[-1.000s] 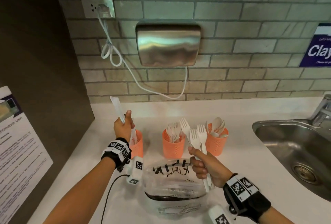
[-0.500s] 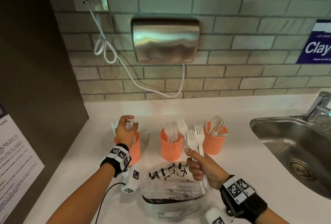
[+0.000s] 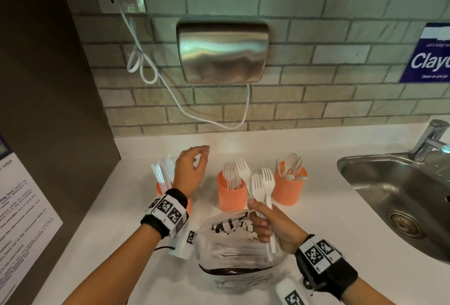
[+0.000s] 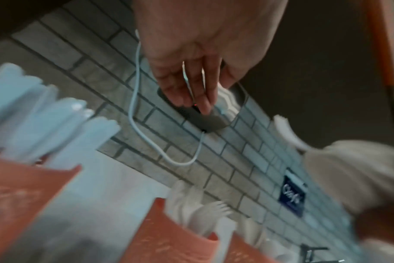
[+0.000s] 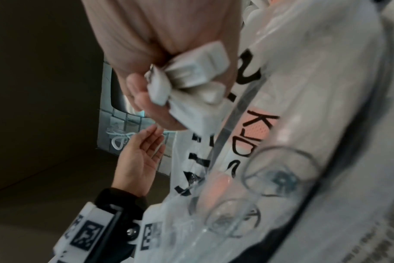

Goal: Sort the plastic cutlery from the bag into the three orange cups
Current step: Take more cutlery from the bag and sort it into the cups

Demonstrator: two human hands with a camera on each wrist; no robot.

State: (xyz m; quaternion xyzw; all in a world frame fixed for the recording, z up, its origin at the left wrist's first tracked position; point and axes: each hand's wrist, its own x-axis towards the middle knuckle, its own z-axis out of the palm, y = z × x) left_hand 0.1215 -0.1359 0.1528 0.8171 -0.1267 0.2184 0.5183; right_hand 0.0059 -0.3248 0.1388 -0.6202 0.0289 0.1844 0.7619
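Forks (image 3: 261, 189), three of them and white, stood tines-up in the right hand (image 3: 274, 228), whose fingers (image 3: 260, 229) were curled tight round the handles; the right wrist view showed the handle ends (image 5: 192, 85) jutting out below the fist. Just beyond those fingers, behind the raised tines, stood the middle orange cup (image 3: 231, 196) with more forks in it, and beyond and to the right of them the right orange cup (image 3: 288, 189) holding spoons (image 3: 292, 167). Directly under the fingers lay the plastic bag (image 3: 233, 251), clear with black lettering, on the white counter (image 3: 328, 219), with cutlery dimly visible inside it.

The left hand (image 3: 191, 173) hung in the air empty, its fingers (image 4: 187, 85) loosely spread and relaxed, gripping nothing. Just to the left of and below those fingers was the left orange cup (image 3: 160, 189), mostly hidden behind the wrist, with white knives (image 3: 162, 174) standing in it; the fingers were apart from both.

On the tiled wall beyond both hands hung a steel hand dryer (image 3: 222, 53), its white cord (image 3: 155, 78) looping to a socket. A steel sink (image 3: 399, 197) lay well to the right of the right hand's fingers.
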